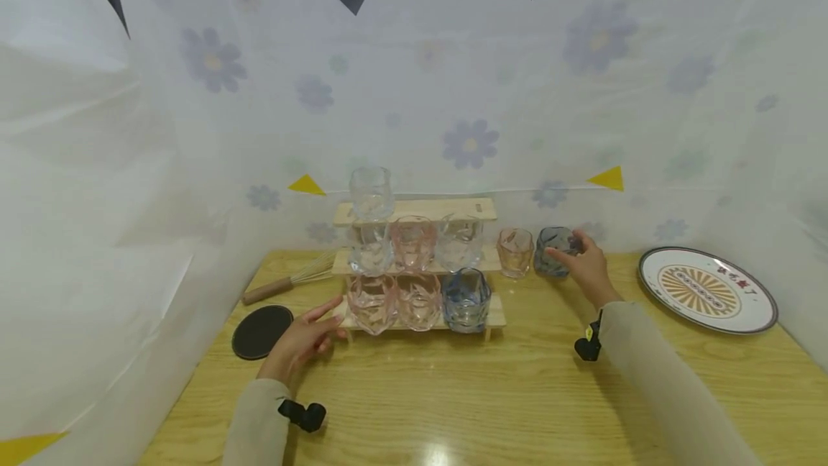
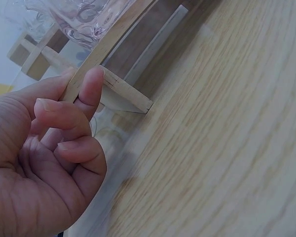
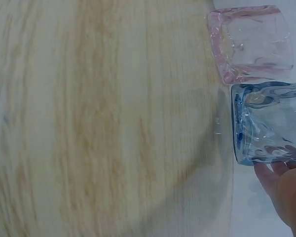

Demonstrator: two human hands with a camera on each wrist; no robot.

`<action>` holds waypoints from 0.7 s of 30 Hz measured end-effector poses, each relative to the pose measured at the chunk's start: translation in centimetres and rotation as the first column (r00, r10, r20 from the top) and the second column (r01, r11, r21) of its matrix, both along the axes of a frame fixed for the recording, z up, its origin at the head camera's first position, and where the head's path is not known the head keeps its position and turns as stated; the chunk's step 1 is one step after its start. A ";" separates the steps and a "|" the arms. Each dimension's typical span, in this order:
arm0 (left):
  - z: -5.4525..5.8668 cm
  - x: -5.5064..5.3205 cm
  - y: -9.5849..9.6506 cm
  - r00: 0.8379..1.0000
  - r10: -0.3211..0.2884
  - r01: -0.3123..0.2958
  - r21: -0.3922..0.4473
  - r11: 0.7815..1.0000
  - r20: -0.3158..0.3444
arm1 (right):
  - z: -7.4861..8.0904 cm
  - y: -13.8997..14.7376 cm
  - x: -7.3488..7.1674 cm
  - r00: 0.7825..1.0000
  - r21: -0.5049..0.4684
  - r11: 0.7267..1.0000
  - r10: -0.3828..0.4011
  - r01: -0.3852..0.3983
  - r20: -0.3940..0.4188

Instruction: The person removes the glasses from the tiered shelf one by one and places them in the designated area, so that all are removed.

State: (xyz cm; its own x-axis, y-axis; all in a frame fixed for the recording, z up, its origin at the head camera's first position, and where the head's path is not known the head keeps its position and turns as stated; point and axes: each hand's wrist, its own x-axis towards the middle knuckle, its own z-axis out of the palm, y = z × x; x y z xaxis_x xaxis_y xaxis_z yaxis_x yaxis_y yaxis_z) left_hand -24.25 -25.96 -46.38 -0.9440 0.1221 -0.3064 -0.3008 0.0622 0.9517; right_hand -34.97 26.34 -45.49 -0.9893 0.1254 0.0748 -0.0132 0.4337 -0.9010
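My left hand (image 1: 302,340) pinches the left end of the lowest board of a three-tier wooden rack (image 1: 481,208) between thumb and forefinger; its other fingers curl below the board in the left wrist view. On the rack stand clear, pink and blue faceted glasses, among them a blue glass (image 1: 467,300) at the lower right and a clear glass (image 1: 371,194) on top. To the right of the rack, my right hand (image 1: 587,268) grips a grey-blue glass (image 3: 266,123) by its sides, thumb at the front. A pink glass (image 3: 251,44) stands close beside it.
A whisk (image 1: 278,288) with a wooden handle and a black round mat (image 1: 261,331) lie left of the rack. At the right, a large patterned plate (image 1: 660,293) rests on the wooden table (image 1: 414,394). A flowered white sheet (image 1: 401,92) hangs behind.
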 end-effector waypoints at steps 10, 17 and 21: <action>0.0 -0.1 0.1 1.000 0.025 -0.024 -0.018 1.000 0.016 | -0.2 -0.8 -0.2 1.000 -0.010 1.000 -0.021 0.021 0.003; -0.1 -0.1 0.1 0.999 0.032 -0.032 -0.008 0.999 0.025 | -0.5 -0.8 -0.4 1.000 0.003 1.000 -0.016 0.016 0.007; -0.1 -0.2 0.2 0.999 0.039 -0.038 -0.010 0.999 0.028 | -0.7 -0.7 -0.4 1.000 0.010 1.000 -0.015 0.015 -0.006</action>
